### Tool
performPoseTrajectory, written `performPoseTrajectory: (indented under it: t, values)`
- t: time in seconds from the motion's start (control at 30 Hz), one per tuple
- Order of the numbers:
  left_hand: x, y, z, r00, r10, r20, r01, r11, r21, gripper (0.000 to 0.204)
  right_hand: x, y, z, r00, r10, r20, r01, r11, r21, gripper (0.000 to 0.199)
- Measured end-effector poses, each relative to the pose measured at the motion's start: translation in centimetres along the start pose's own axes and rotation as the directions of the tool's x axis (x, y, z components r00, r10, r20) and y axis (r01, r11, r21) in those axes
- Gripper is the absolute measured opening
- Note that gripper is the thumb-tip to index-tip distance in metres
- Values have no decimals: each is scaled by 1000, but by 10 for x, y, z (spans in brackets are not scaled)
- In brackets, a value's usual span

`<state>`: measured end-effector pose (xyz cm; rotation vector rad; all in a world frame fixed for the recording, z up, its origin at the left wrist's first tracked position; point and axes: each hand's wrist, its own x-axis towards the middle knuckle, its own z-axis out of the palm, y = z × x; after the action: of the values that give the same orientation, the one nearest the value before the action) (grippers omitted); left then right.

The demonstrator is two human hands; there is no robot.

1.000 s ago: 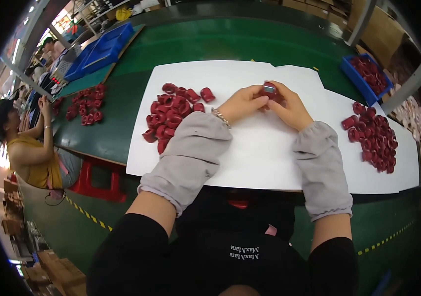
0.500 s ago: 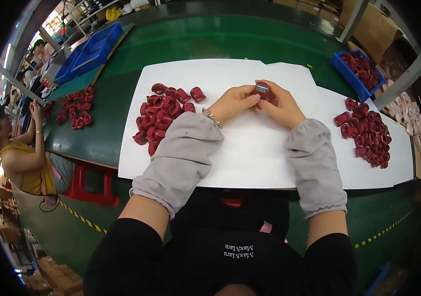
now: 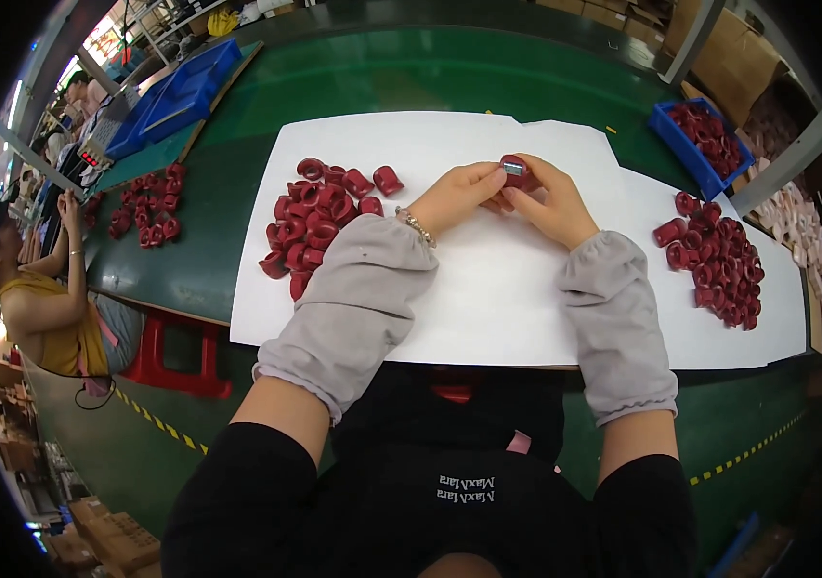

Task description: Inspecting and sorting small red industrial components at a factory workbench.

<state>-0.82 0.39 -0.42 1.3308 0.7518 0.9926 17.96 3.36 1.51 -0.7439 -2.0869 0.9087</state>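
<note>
Above the white sheet (image 3: 488, 318), both hands hold one small dark red plastic part (image 3: 513, 166) with a pale rectangular window facing up. My left hand (image 3: 459, 197) is closed, its thumb and fingers at the part's left side. My right hand (image 3: 555, 202) grips the other side, thumb below and index finger along the far edge. Left of my hands is a pile of similar red ring-shaped parts (image 3: 310, 222), some with their round openings showing. Another pile of red parts (image 3: 719, 260) lies to the right.
A blue bin (image 3: 666, 130) of red parts stands at the far right. Across the green table (image 3: 180, 270), more red parts (image 3: 146, 212) lie before a seated person (image 3: 50, 299). Blue trays (image 3: 170, 106) are at the back left, and a metal post (image 3: 782, 164) rises at right.
The red part has turned slightly in my fingers, and my left thumb has moved up beside its window. Both piles look unchanged.
</note>
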Motion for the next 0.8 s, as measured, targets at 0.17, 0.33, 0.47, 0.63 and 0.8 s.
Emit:
performPoseTrajectory:
  t: [0.17,0.33,0.47,0.63,0.8]
  values:
    - [-3,1,-1,1000,14,9,-14,999,48,42,0,-4,3,1000,-7,-14,6,999,-33,37]
    - [0,1,3,999,30,21,-31,999,20,40,-1,-2,1,1000,-15,-13,15,998,-67,37]
    - [1,1,7,999,1,-38,0,1000,25,34,-2,-4,1,998,-22,-51,23,1000,15,38]
    - [-14,12,-4,876,426,-225,-69,573,816,23,12,2,-10,878,466,-113,-372,811,451,31]
    - [-33,34,-22,790,555,-260,323,-17,946,23,-1,28,-70,652,507,-564,352,457,817,38]
